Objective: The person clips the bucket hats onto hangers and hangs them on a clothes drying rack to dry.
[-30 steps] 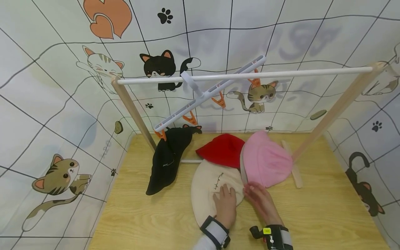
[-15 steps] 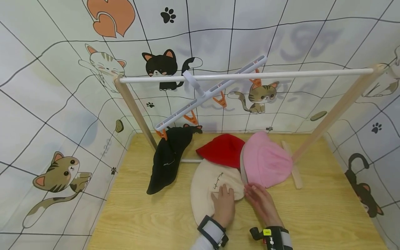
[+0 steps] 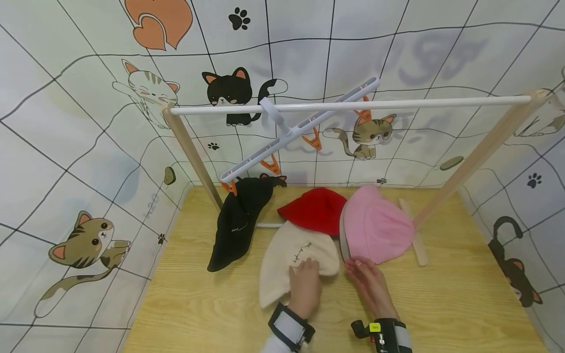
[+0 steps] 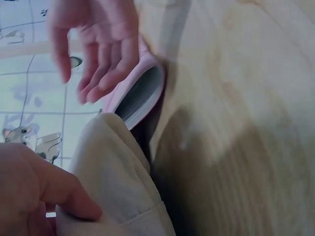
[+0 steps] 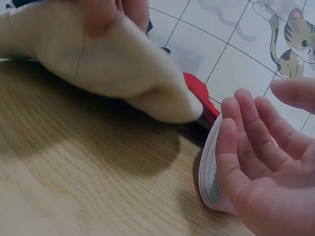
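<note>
A cream bucket hat [image 3: 282, 264] with dark script lies at the middle front of the table. My left hand [image 3: 305, 289] pinches its crown between thumb and fingers, and in the right wrist view the hat's edge is raised off the wood. My right hand [image 3: 370, 284] is held with relaxed fingers at the near edge of a pink bucket hat [image 3: 377, 228]; whether it touches the brim I cannot tell. The pink hat's grey lining [image 5: 211, 172] shows in the right wrist view. Behind the cream hat sits a red hat [image 3: 314, 211].
A black hat [image 3: 238, 225] hangs at the left from an orange clip [image 3: 229, 187] on a pale hanger [image 3: 300, 130]. The hanger hooks over a white rail [image 3: 397, 104] between wooden posts [image 3: 476, 162]. Other orange clips dangle from it. Patterned walls enclose the wooden table [image 3: 459, 304].
My left hand has moved left with the cream hat, which slides away from the pink one and turns a little. The right hand stays almost where it was.
</note>
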The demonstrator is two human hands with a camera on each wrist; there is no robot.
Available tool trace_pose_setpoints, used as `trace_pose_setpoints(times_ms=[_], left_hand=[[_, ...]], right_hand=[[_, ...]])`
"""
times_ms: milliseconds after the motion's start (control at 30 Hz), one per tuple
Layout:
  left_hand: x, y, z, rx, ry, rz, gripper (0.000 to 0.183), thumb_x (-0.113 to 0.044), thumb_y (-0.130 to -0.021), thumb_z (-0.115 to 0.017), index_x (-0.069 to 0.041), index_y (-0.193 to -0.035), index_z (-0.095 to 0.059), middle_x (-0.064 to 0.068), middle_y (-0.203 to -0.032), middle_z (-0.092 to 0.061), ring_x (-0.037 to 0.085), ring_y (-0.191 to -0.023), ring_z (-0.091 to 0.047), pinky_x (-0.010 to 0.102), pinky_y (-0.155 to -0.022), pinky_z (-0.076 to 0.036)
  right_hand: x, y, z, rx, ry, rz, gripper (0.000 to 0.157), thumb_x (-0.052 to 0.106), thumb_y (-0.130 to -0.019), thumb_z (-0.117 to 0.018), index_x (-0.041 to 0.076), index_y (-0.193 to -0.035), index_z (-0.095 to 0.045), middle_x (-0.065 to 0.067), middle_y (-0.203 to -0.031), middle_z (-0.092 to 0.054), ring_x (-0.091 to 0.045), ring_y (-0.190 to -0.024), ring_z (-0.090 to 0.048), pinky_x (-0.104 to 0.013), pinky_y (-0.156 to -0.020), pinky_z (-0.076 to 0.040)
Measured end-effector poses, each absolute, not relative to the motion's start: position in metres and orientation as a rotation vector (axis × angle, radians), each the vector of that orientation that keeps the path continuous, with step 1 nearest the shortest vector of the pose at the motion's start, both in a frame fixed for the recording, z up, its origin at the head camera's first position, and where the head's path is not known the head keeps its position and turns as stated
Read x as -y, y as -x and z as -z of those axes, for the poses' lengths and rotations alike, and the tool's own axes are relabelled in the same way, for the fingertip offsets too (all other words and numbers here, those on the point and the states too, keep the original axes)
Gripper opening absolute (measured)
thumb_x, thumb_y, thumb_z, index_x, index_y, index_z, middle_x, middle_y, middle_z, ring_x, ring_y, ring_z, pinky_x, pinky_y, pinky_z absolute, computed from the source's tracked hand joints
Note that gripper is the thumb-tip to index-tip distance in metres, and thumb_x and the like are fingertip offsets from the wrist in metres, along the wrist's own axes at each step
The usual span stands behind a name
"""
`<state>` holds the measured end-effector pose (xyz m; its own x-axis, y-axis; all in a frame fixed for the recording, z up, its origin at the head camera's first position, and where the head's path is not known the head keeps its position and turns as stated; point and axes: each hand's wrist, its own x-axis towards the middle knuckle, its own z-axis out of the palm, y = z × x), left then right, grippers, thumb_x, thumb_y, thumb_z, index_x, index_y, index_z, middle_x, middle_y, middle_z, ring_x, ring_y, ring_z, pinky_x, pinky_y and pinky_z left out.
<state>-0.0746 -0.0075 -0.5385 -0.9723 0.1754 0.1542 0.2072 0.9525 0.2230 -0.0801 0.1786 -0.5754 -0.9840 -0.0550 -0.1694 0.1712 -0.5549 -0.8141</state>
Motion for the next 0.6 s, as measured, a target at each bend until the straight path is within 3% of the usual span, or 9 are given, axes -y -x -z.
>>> trace_pose_setpoints(times_ms=[200,400,600], left_hand=[[0.018,0.075,0.53,2.804,0.232,0.39,0.025,0.002,-0.068,-0.073,-0.008,-0.09,-0.065,0.004,-0.091,-0.067,0.024,-0.084,-0.064,0.053,-0.081,-0.049],[0.03,0.078,0.519,2.706,0.164,0.446,0.035,0.01,-0.061,-0.071,-0.009,-0.09,-0.068,0.004,-0.088,-0.069,0.022,-0.078,-0.065,0.044,-0.074,-0.05],[0.044,0.083,0.512,2.638,0.138,0.527,0.036,0.015,-0.059,-0.068,-0.006,-0.089,-0.071,0.006,-0.077,-0.068,0.025,-0.064,-0.062,0.036,-0.061,-0.049]], right_hand=[[-0.179,0.079,0.576,-1.411,-0.153,2.679,0.022,0.004,-0.101,-0.045,-0.007,-0.117,-0.056,-0.01,-0.107,-0.068,-0.019,-0.102,-0.064,-0.041,-0.097,-0.042],[-0.178,0.08,0.576,-1.408,-0.15,2.683,0.023,0.002,-0.101,-0.045,-0.009,-0.117,-0.056,-0.01,-0.106,-0.067,-0.019,-0.101,-0.064,-0.041,-0.097,-0.042],[-0.177,0.079,0.576,-1.424,-0.143,2.676,0.022,0.001,-0.101,-0.045,-0.009,-0.117,-0.055,-0.009,-0.106,-0.067,-0.018,-0.101,-0.064,-0.041,-0.097,-0.043]])
